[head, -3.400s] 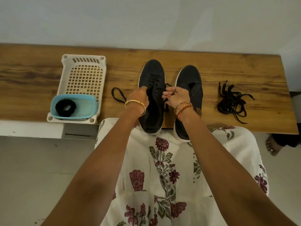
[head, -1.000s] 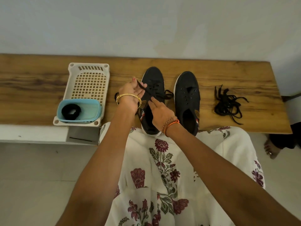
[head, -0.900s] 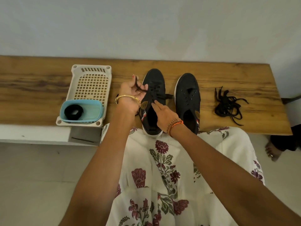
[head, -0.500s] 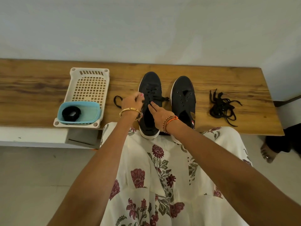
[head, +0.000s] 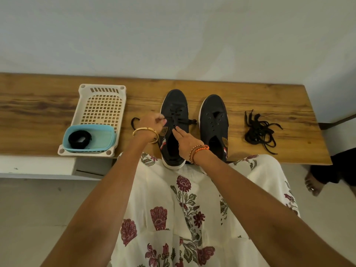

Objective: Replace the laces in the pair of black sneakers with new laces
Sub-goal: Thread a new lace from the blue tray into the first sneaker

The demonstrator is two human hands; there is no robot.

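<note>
Where wooden bench (head: 48,105) meets white wall (head: 173,35), left hand (head: 152,123) grip blurred, unclear, right hand (head: 187,140) fingers straight on sneaker (head: 174,120)

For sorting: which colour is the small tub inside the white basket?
Light blue tub, clearest in the head view.

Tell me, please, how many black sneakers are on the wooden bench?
2: the left sneaker, partly laced, lies under both hands; the right sneaker, unlaced, sits beside it nearer the loose laces.

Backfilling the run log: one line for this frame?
step: lacing left sneaker | left hand: pinching lace | right hand: fingers on tongue | right sneaker: unlaced
</note>
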